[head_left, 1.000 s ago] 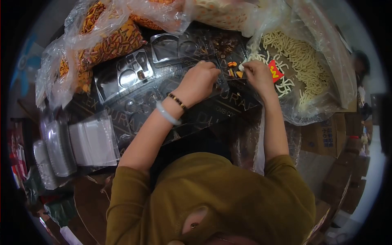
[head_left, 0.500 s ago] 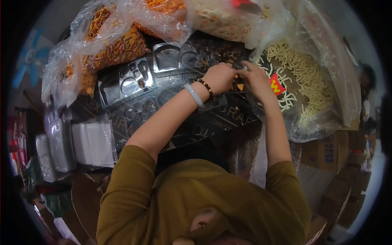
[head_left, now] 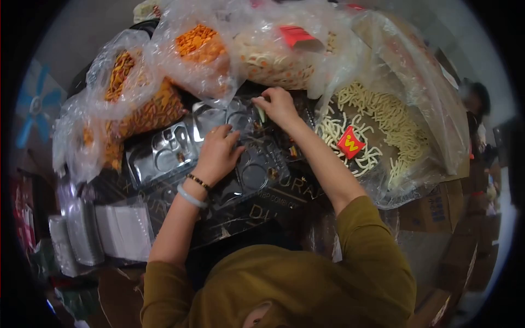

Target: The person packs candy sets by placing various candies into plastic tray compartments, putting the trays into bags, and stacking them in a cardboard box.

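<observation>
My left hand point(head_left: 220, 154) is over the clear plastic trays with its fingers apart, and its fingertips come near or touch the edge of a clear tray point(head_left: 254, 177). On that wrist are a bead bracelet and a pale bangle. Farther off, my right hand point(head_left: 280, 107) has thumb and fingers pinched together at a small pale green strip point(head_left: 261, 113), above the far trays. Another moulded clear tray point(head_left: 167, 150) lies left of my left hand. A red fries box point(head_left: 350, 143) with a yellow mark rests on pale stick-shaped pieces point(head_left: 399, 117) to the right.
Along the back stand open plastic bags of brown-orange pieces point(head_left: 147, 112), orange pieces point(head_left: 199, 46) and pale rings point(head_left: 273, 65), with a red carton point(head_left: 301, 38) on the last. Stacked clear containers point(head_left: 82, 232) and white sleeves point(head_left: 123, 232) are at left. A cardboard box point(head_left: 432, 208) stands at right.
Both hands were close together near the pale sticks. They have moved left and apart; my left hand is now over the trays with fingers spread. The view has shifted slightly.
</observation>
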Available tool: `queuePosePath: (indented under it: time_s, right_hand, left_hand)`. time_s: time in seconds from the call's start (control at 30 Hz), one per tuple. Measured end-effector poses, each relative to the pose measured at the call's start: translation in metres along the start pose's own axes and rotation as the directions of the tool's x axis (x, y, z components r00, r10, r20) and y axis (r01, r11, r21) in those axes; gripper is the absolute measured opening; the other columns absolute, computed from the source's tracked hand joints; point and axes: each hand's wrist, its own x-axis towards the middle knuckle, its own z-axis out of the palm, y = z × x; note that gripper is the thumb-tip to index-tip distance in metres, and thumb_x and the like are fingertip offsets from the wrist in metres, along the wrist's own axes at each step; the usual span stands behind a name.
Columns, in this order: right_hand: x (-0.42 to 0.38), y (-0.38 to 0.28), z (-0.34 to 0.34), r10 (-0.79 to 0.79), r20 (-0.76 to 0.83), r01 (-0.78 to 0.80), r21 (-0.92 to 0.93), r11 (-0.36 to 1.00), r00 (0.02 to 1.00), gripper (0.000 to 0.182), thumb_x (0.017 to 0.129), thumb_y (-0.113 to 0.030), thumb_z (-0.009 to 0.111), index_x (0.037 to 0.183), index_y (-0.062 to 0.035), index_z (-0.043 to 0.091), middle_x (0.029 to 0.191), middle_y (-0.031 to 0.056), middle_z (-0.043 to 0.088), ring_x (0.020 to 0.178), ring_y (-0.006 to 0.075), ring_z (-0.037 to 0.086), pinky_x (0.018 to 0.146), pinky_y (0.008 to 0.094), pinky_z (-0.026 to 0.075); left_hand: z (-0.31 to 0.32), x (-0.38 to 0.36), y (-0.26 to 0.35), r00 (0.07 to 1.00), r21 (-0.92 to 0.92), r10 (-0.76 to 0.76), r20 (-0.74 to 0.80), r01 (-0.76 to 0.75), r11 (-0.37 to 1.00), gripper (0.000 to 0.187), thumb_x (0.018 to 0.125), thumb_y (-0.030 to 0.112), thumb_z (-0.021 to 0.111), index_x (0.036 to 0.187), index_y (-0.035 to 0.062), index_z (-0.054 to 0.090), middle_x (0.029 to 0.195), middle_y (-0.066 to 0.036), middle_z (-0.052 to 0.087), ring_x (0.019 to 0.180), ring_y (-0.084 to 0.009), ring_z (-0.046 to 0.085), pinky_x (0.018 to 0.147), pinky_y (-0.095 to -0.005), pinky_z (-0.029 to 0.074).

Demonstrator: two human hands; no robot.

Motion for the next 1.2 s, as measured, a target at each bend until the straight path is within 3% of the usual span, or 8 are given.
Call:
queuePosePath:
  time_s: [0.3,0.5,0.57,0.67,0.8,0.87,0.93,1.2]
  right_hand:
    - [0.078,0.076,-0.121,0.164,-0.614,-0.071,0.173,0.982,0.772,0.018,0.087,-0.014,0.061,0.098,-0.0010,0.066,0.086,0.0158,0.064,0.077,0.0278,0.063,0.072,0.0353,0.049]
    - [0.173,0.201,-0.095,0.313,-0.217,-0.370,-0.314,0.874,0.924,0.047,0.083,-0.025,0.063,0.124,-0.0047,0.054,0.115,0.0203,0.062,0.104,0.0332,0.061,0.087,0.0376,0.047]
    - [0.183,0.183,-0.098,0.607,-0.031,-0.582,0.248,0.774,0.794,0.054,0.083,-0.031,0.060,0.131,-0.0079,0.049,0.124,0.0195,0.058,0.111,0.0326,0.058,0.091,0.0396,0.046]
    - [0.199,0.188,-0.072,0.424,-0.035,-0.371,0.420,0.828,0.905,0.052,0.087,-0.034,0.058,0.132,-0.0090,0.050,0.128,0.0167,0.055,0.116,0.0302,0.053,0.098,0.0391,0.041]
    - [0.236,0.218,-0.046,-0.287,-0.130,0.298,0.073,0.952,0.949,0.043,0.092,-0.033,0.055,0.127,-0.0080,0.056,0.129,0.0121,0.054,0.121,0.0259,0.047,0.107,0.0361,0.032]
    - [0.236,0.247,-0.033,-0.267,-0.040,0.242,-0.315,0.918,0.963,0.053,0.091,-0.039,0.053,0.135,-0.0120,0.045,0.139,0.0089,0.043,0.128,0.0264,0.040,0.107,0.0384,0.032]
    - [0.227,0.282,-0.014,-0.218,0.035,0.188,-0.646,0.739,0.975,0.064,0.089,-0.046,0.052,0.144,-0.0160,0.034,0.149,0.0056,0.032,0.136,0.0268,0.032,0.107,0.0406,0.033]
    - [0.191,0.195,-0.094,0.547,0.456,-0.325,-0.478,0.816,0.702,0.040,0.086,-0.032,0.056,0.118,-0.0078,0.061,0.110,0.0144,0.066,0.095,0.0310,0.065,0.079,0.0382,0.052]
  left_hand:
    - [-0.045,-0.009,0.028,1.000,-0.102,0.008,0.007,-0.007,0.995,0.039,0.074,0.006,0.072,0.111,-0.0011,0.059,0.116,-0.020,0.055,0.106,-0.0380,0.053,0.089,-0.0420,0.046]
    - [-0.076,-0.030,0.028,0.988,-0.177,-0.131,0.083,0.144,0.974,0.038,0.074,0.001,0.070,0.111,-0.0005,0.060,0.118,-0.019,0.056,0.106,-0.0363,0.056,0.089,-0.0397,0.047]
    - [-0.084,-0.042,0.022,0.967,-0.186,-0.239,0.089,0.251,0.950,0.036,0.075,-0.001,0.068,0.110,-0.0011,0.061,0.117,-0.019,0.057,0.106,-0.0360,0.057,0.089,-0.0391,0.047]
    - [-0.097,-0.024,0.039,0.878,-0.163,-0.459,0.135,0.477,0.864,0.032,0.079,-0.003,0.063,0.111,-0.0019,0.060,0.115,-0.019,0.059,0.104,-0.0346,0.059,0.089,-0.0375,0.046]
    - [-0.104,0.014,0.066,0.742,-0.138,-0.639,0.206,0.668,0.731,0.030,0.084,-0.003,0.057,0.114,-0.0031,0.058,0.116,-0.020,0.058,0.105,-0.0336,0.058,0.090,-0.0370,0.045]
    - [-0.100,0.024,0.068,0.738,-0.139,-0.642,0.209,0.672,0.727,0.030,0.085,-0.003,0.056,0.114,-0.0032,0.058,0.116,-0.020,0.058,0.105,-0.0333,0.058,0.090,-0.0367,0.044]
    - [-0.096,0.030,0.066,0.783,-0.152,-0.592,0.193,0.620,0.770,0.030,0.085,-0.003,0.056,0.114,-0.0030,0.058,0.116,-0.020,0.058,0.105,-0.0330,0.058,0.091,-0.0363,0.044]
    - [-0.077,0.041,0.061,0.815,-0.222,-0.503,0.288,0.567,0.793,0.032,0.083,-0.008,0.056,0.114,-0.0023,0.058,0.117,-0.018,0.057,0.106,-0.0314,0.057,0.092,-0.0351,0.044]
